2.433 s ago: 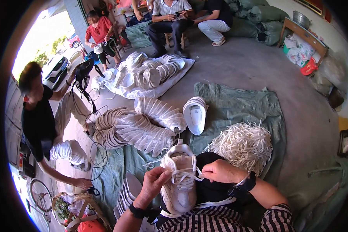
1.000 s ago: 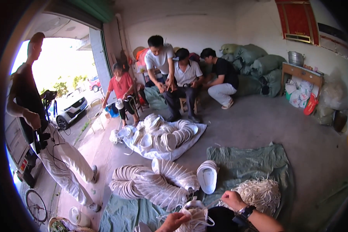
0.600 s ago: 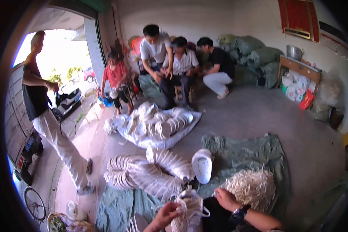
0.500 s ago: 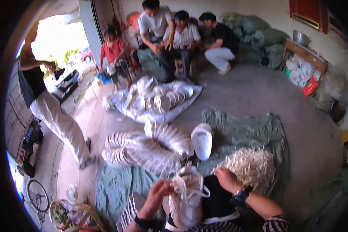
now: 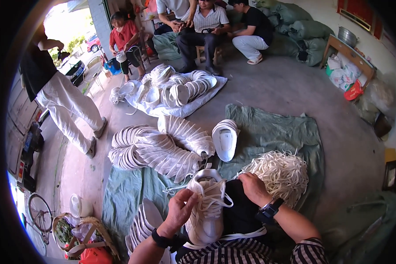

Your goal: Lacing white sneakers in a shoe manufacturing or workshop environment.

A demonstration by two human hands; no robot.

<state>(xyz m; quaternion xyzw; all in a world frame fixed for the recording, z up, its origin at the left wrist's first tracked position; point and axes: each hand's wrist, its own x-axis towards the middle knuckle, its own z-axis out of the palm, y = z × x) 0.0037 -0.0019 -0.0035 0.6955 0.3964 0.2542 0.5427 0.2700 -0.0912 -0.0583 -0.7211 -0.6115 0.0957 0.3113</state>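
A white lace-up shoe (image 5: 205, 215) lies on my lap, its toe toward me and its opening away. White laces (image 5: 212, 196) run loosely across its front, with a loop sticking out on the right. At the shoe's left side my left hand (image 5: 180, 212) pinches with thumb and forefinger, apparently on a shoelace. My right hand (image 5: 256, 190) is closed above the dark cloth on my lap, right of the shoe; whatever its fingertips hold is hidden. Close beyond it sits a heap of loose white laces (image 5: 280, 176).
Rows of stacked white shoe uppers (image 5: 163, 152) and one white shoe (image 5: 225, 141) lie ahead on green sheeting (image 5: 290, 127). Beside my left forearm are more stacked pieces (image 5: 144, 222) and a basket (image 5: 90, 235). Several people sit or stand beyond a white sheet of shoe pieces (image 5: 193, 105).
The view has tilted, so the room sits higher in the picture. Laces bunched over the shoe's opening now lie lower across its front. Both hands remain near the shoe.
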